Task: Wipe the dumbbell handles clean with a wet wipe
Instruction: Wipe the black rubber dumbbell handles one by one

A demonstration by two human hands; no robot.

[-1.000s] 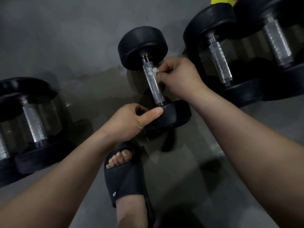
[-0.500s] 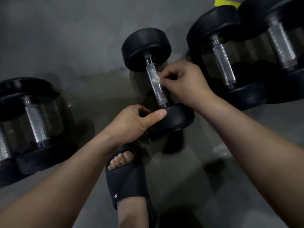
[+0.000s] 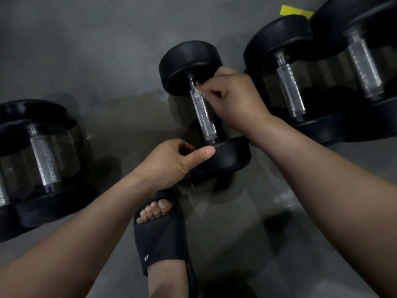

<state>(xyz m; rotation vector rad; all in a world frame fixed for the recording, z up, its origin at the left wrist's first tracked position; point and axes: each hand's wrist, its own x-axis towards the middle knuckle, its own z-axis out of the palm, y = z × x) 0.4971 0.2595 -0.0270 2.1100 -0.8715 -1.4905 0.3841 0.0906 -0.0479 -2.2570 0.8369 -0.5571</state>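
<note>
Grey concrete floor [image 3: 86,50], dim, dumbbell [image 3: 189,63] on it, right hand [image 3: 238,97] pinching wipe [image 3: 198,93] at handle's [image 3: 204,119] far end, left hand [image 3: 171,162] gripping near weight [image 3: 229,155], wipe mostly hidden, other dumbbells [image 3: 287,91] either side cut off

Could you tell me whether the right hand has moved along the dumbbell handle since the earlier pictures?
Yes. The right hand, pinching the wet wipe, has slid up the handle toward the dumbbell's far head, away from the left hand.
</note>
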